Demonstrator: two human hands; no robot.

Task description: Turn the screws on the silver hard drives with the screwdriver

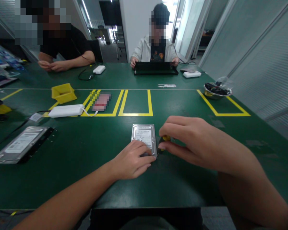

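A silver hard drive (144, 132) with a white label lies flat on the green table in front of me. My left hand (134, 159) grips its near end, covering the lower part of the label, with fingertips at the near right corner. In my right hand (182, 135), pinched between thumb and fingers, is a screwdriver (166, 138) with a yellow and black handle. It slants down toward that same corner of the drive. Whether its tip touches a screw is too small to tell. Another hard drive (24, 142) rests farther left, with several tiny screws beside it.
Beyond the drive, yellow tape marks (135, 114) cross the table (105, 134). A yellow bin (63, 92), a white power bank (66, 111) and a pixelated pink item (101, 102) lie at left. A bowl of dark parts (217, 91) stands right. Two people sit opposite, one holding a black panel (156, 68).
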